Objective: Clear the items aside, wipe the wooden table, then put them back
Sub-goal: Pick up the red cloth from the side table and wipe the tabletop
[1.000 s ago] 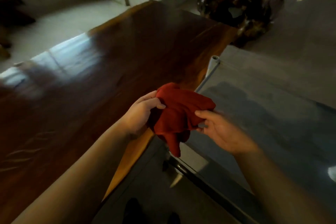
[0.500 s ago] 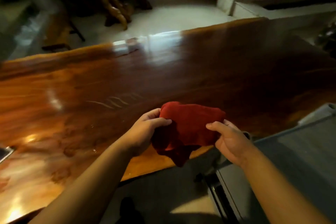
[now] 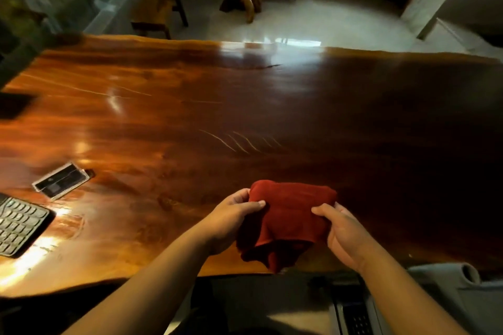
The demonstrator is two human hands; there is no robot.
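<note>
Red cloth [image 3: 291, 219] bunched and held up between both hands, just above the near edge of the wooden table [image 3: 245, 106]. Left hand [image 3: 231, 221] pinches the cloth's left side, thumb over the top fold; right hand [image 3: 341, 232] clamps its right side the same way. A loose tail hangs below, past the table's edge

Landmark: the cloth
- keyboard [image 3: 19, 226] far to the cloth's left, at the table's left end, partly out of frame
- flat clear-cased item [image 3: 61, 183] left of the cloth, just beyond the keyboard
- a dark blurred shape further left and back, cannot identify
- fine pale scratches [image 3: 239, 141] in the wood beyond the cloth

Judged risks:
- items on the left sit on the surface to be wiped; a wide sweep could shove one off the left end
- grit caught in the bunched cloth could add to the scratches on the glossy finish
- the hanging tail may drag unevenly and leave streaks unless folded in
- glare patches hide dust, so spots may be missed

Writing: keyboard keys too small to read; no brand or label legible anywhere
</note>
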